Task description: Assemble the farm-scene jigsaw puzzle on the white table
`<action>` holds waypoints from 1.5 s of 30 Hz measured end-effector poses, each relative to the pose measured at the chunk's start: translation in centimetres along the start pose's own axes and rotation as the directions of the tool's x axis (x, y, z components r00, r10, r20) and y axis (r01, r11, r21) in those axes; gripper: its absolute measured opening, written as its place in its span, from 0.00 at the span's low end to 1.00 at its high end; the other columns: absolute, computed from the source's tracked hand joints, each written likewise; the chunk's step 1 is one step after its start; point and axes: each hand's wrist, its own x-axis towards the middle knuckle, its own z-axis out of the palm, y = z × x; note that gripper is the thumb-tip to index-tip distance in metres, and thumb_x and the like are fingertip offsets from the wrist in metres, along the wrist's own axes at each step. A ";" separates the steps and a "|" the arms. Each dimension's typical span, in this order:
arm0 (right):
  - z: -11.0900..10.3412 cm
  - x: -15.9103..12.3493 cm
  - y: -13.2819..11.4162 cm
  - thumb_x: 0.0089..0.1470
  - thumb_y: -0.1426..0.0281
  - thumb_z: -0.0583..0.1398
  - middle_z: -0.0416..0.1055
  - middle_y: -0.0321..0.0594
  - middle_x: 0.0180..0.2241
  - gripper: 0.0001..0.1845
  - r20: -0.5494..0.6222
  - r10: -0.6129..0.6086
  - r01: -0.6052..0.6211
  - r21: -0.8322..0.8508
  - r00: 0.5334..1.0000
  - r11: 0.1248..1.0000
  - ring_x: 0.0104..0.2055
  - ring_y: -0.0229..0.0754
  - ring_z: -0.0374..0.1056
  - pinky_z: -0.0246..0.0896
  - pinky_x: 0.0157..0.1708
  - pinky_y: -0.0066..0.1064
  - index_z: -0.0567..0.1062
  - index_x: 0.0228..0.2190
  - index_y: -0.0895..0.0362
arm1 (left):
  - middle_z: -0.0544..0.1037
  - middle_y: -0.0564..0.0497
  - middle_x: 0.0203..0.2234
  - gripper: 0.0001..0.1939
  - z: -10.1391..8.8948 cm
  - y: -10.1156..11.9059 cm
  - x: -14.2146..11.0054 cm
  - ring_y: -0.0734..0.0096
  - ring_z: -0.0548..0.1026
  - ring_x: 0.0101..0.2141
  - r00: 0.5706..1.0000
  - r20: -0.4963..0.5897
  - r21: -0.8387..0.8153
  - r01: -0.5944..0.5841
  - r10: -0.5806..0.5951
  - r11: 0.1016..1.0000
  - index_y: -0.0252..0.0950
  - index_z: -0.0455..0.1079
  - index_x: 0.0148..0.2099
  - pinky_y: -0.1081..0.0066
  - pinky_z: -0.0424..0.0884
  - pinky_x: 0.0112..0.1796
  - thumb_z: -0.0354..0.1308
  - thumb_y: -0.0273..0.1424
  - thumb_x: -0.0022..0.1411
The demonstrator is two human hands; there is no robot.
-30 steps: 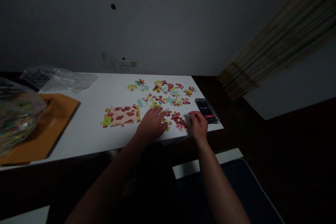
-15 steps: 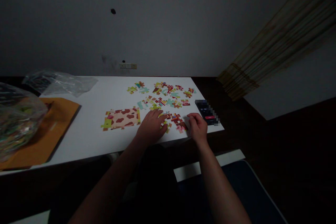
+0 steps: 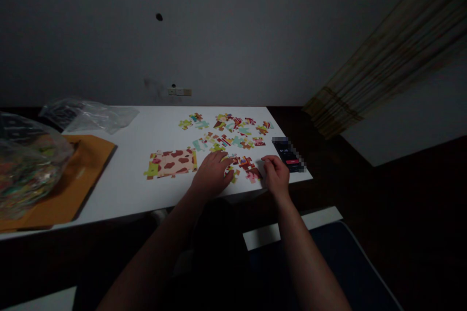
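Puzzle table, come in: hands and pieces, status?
Left hand palm down, partly covering puzzle pieces. Right hand curled beside phone, grip unclear. Joined brown-spotted section left of both hands.

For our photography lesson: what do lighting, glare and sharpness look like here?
Head view: dim overall, white table brightest; dark floor nearly featureless; faint glints on the far plastic bag; blocky pixels around the phone; fine detail on puzzle pieces unclear.

Glossy plastic bags [image 3: 93,115], paper envelope [image 3: 95,163], matt puzzle pieces [image 3: 177,163], smooth tabletop [image 3: 124,194]
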 end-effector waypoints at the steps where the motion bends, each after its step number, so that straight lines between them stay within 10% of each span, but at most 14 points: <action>1: 0.0 0.0 0.0 0.64 0.56 0.60 0.80 0.39 0.33 0.16 -0.002 -0.002 0.002 -0.002 1.000 1.000 0.37 0.48 0.73 0.68 0.40 0.39 0.82 0.37 0.53 | 0.79 0.35 0.64 0.21 0.0 0.0 0.0 0.45 0.74 0.66 1.000 -0.001 -0.005 0.000 0.000 1.000 0.36 0.79 0.65 0.44 0.70 0.70 0.61 0.32 0.73; 33: 0.1 -0.1 0.4 0.66 0.58 0.60 0.82 0.40 0.35 0.14 0.013 -0.051 0.051 0.000 0.999 0.999 0.39 0.49 0.76 0.70 0.43 0.41 0.82 0.37 0.53 | 0.80 0.39 0.65 0.31 0.6 -0.8 0.0 0.52 0.74 0.67 0.999 0.013 0.011 0.032 -0.032 0.999 0.36 0.79 0.66 0.47 0.69 0.72 0.51 0.16 0.67; 39: 0.1 -0.1 0.4 0.67 0.58 0.60 0.83 0.40 0.36 0.14 0.028 -0.058 0.059 -0.014 0.998 0.998 0.41 0.50 0.78 0.70 0.43 0.40 0.82 0.37 0.52 | 0.79 0.37 0.65 0.19 -0.1 0.0 -0.1 0.47 0.74 0.67 0.999 -0.037 -0.001 0.005 -0.005 1.000 0.37 0.81 0.64 0.44 0.68 0.71 0.58 0.31 0.76; 45: 0.2 -0.4 0.2 0.69 0.58 0.59 0.84 0.41 0.37 0.15 0.076 -0.065 0.072 -0.095 0.995 0.993 0.40 0.50 0.79 0.70 0.41 0.39 0.82 0.38 0.52 | 0.75 0.36 0.70 0.35 -0.3 0.6 -0.4 0.38 0.69 0.70 0.999 0.025 -0.023 -0.030 0.031 0.999 0.40 0.74 0.71 0.39 0.65 0.72 0.73 0.46 0.67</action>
